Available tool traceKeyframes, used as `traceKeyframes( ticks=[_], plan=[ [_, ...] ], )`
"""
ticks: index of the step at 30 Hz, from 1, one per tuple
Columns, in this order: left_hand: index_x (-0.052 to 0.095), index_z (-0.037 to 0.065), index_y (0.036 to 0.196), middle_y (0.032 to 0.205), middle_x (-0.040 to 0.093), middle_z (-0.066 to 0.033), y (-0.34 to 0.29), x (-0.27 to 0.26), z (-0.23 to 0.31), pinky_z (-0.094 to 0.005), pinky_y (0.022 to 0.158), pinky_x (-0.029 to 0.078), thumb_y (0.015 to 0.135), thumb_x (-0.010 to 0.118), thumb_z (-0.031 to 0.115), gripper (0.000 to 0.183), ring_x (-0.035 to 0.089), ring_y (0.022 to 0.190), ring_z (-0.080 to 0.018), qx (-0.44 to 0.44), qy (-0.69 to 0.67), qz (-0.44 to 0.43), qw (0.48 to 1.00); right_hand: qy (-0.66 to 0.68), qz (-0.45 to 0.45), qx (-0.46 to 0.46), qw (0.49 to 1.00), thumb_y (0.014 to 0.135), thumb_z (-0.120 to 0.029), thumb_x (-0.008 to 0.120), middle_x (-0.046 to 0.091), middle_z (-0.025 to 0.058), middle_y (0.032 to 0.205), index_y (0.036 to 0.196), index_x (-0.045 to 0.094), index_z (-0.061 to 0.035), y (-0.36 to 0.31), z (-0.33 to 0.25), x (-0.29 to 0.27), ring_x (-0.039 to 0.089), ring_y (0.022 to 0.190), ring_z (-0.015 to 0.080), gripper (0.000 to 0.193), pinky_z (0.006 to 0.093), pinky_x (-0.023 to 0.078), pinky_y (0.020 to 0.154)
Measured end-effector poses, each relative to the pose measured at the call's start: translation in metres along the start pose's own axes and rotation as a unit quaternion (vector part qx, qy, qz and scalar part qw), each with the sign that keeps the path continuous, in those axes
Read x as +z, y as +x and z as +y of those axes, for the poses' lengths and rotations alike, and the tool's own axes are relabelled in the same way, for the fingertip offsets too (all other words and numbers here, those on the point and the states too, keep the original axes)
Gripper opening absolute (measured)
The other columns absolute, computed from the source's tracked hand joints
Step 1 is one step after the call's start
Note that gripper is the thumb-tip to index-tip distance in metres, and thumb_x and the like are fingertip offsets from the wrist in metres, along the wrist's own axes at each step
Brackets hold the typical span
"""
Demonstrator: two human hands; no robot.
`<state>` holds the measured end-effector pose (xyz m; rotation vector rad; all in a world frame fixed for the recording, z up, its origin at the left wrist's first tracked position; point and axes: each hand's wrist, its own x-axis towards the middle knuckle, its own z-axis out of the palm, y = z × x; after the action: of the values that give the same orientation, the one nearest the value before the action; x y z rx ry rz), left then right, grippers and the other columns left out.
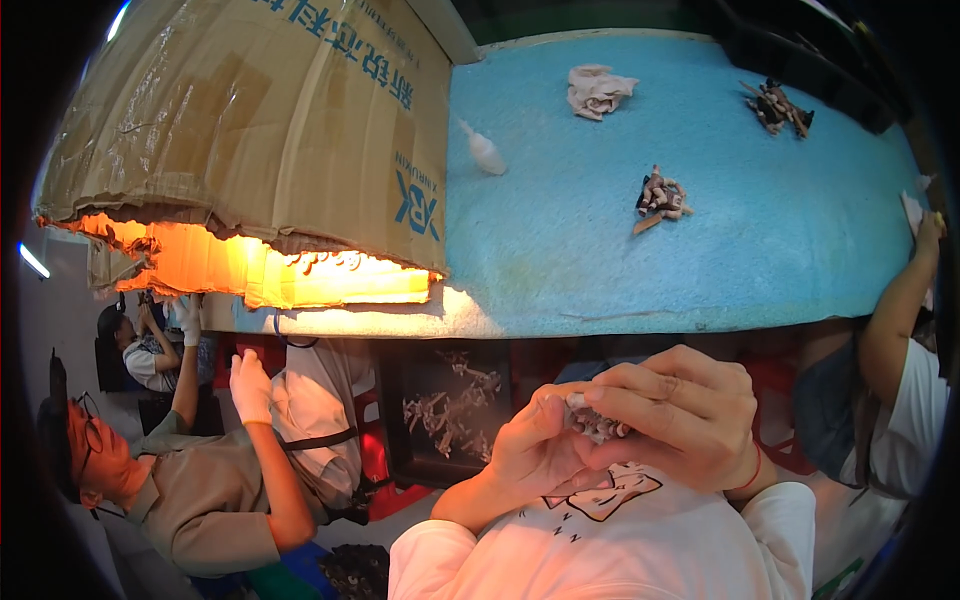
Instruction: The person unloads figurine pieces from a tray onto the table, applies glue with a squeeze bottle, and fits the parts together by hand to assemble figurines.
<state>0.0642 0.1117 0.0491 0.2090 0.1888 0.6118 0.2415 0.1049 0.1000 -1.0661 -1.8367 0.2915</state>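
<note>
- Far left, a co-worker [200, 490] sits close by, one white-gloved hand [252, 388] raised.
- Upper left, a cardboard box [250, 130] with a torn, glowing lower edge blocks that end of the surface [560, 250].
- Lower left of centre, a dark tray [396, 372] of small parts [440, 412] lies near the left forearm, so that elbow has little room.
- Upper centre, a white bottle [486, 153] lies on the surface.
- Lower centre, the left grip [530, 440] is closed on a small greyish piece [600, 424]; this hand would do best as the steady support.
- Upper centre, right of the bottle, sits a crumpled cloth [598, 92].
- Lower centre-right, the right grip [690, 410] pinches the same piece, hiding much of it; light pressure and lifted knuckles should help sight.
- Upper right, two clusters, one nearer [662, 198], one farther [778, 108], lie apart.
- Far right, another person's arm [895, 310] reaches the surface.
</note>
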Motion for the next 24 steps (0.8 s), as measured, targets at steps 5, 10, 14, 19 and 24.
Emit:
traceKeyframes(
  ticks=[5, 10, 14, 19, 24],
  plan=[
    [0.040, -0.002, 0.120, 0.099, 0.053, -0.0201, 0.002, 0.013, -0.005, -0.0235, 0.043, 0.039, 0.088, 0.041, 0.043, 0.055, 0.055, 0.068, -0.0198, -0.027, -0.084, 0.090, 0.992, 0.032, -0.011, -0.001, 0.999, 0.053, -0.024, 0.071, 0.062, 0.0043, 0.080, 0.093, 0.062, -0.0030, -0.002, 0.008, 0.003, 0.053, 0.060, 0.0148, 0.046, 0.0225, 0.045, 0.048],
    [0.034, 0.003, 0.126, 0.117, 0.044, -0.0207, 0.004, 0.014, -0.004, -0.0271, 0.049, 0.043, 0.087, 0.039, 0.047, 0.059, 0.055, 0.083, -0.0255, -0.059, -0.234, 0.049, 0.969, 0.149, -0.031, 0.104, 0.983, 0.051, -0.024, 0.075, 0.064, 0.0069, 0.084, 0.110, 0.055, -0.0016, -0.005, 0.012, 0.002, 0.054, 0.060, 0.0148, 0.066, 0.0227, 0.045, 0.051],
    [0.026, 0.004, 0.132, 0.128, 0.033, -0.0253, 0.004, 0.012, -0.005, -0.0255, 0.048, 0.044, 0.085, 0.042, 0.049, 0.067, 0.056, 0.087, -0.0308, -0.072, -0.221, 0.018, 0.972, 0.285, 0.019, 0.191, 0.939, 0.050, -0.028, 0.078, 0.064, 0.0094, 0.090, 0.125, 0.039, 0.0012, -0.011, 0.016, 0.009, 0.056, 0.067, 0.0137, 0.089, 0.0244, 0.045, 0.061],
    [0.022, -0.007, 0.129, 0.125, 0.036, -0.0273, 0.005, 0.006, -0.010, -0.0270, 0.048, 0.047, 0.082, 0.052, 0.043, 0.076, 0.054, 0.094, -0.0344, -0.102, -0.143, 0.004, 0.984, 0.476, -0.103, 0.164, 0.858, 0.040, -0.042, 0.079, 0.056, 0.0223, 0.106, 0.128, 0.025, 0.0090, -0.015, 0.036, 0.011, 0.052, 0.098, 0.0280, 0.115, 0.0357, 0.039, 0.086],
    [0.044, -0.007, 0.115, 0.101, 0.052, -0.0228, 0.007, 0.015, -0.007, -0.0238, 0.038, 0.041, 0.083, 0.053, 0.040, 0.058, 0.056, 0.077, -0.0242, -0.085, -0.057, -0.060, 0.993, 0.503, -0.167, 0.127, 0.838, 0.044, -0.030, 0.080, 0.052, 0.0201, 0.115, 0.112, 0.051, 0.0055, -0.010, 0.034, 0.014, 0.048, 0.104, 0.0295, 0.082, 0.0391, 0.036, 0.088]
  ],
)
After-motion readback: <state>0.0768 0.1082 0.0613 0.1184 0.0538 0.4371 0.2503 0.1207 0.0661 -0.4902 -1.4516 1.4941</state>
